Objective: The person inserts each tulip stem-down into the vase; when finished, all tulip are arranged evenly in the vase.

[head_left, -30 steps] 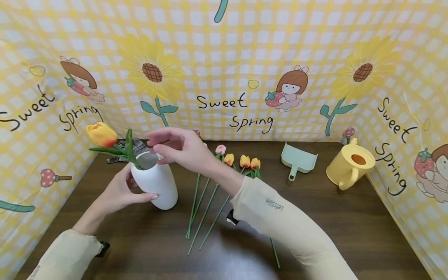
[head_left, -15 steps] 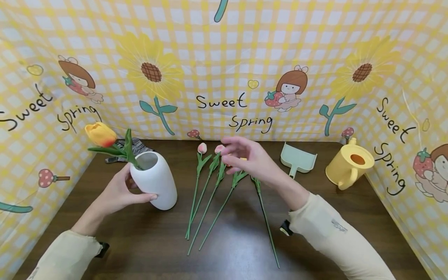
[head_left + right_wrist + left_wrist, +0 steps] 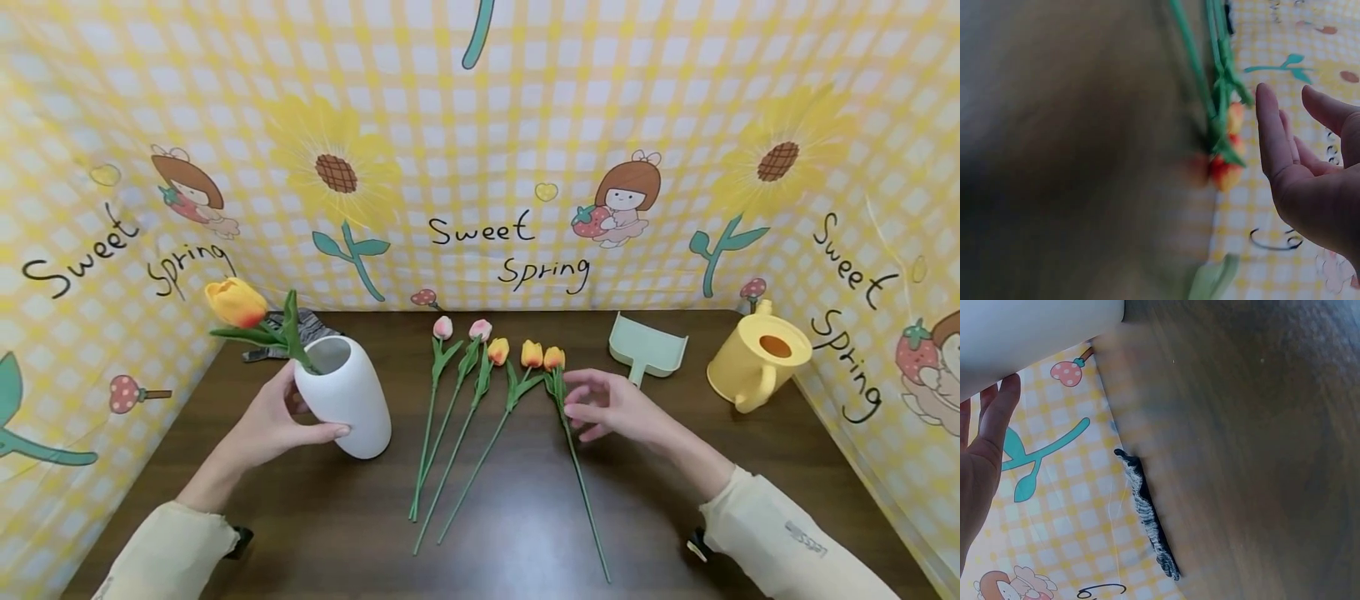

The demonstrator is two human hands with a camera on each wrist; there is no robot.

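Note:
A white vase (image 3: 352,408) leans slightly on the left of the table, and my left hand (image 3: 262,421) grips it around its left side, thumb across the front. Out of its mouth leans a yellow-orange tulip (image 3: 236,302) with green leaves. My right hand (image 3: 618,406) hovers beside the rightmost tulip (image 3: 576,458), fingers apart and loosely bent, holding nothing. In the right wrist view the fingers (image 3: 1269,131) stand apart from that tulip's red-orange bloom (image 3: 1225,174). Left of it lie several more tulips, among them a pink one (image 3: 442,328) and a yellow-orange one (image 3: 498,352).
A pale green dustpan (image 3: 647,348) lies behind my right hand. Farther right stands a yellow watering can (image 3: 757,358). A grey striped cloth item (image 3: 309,323) lies behind the vase. Yellow checked fabric (image 3: 480,150) walls in the dark wooden table (image 3: 510,508) at back and sides.
My right hand has moved from the vase mouth rightward across the lying tulips to the rightmost one. My left hand keeps holding the vase, and the tulip stays in it. The head view has shifted slightly.

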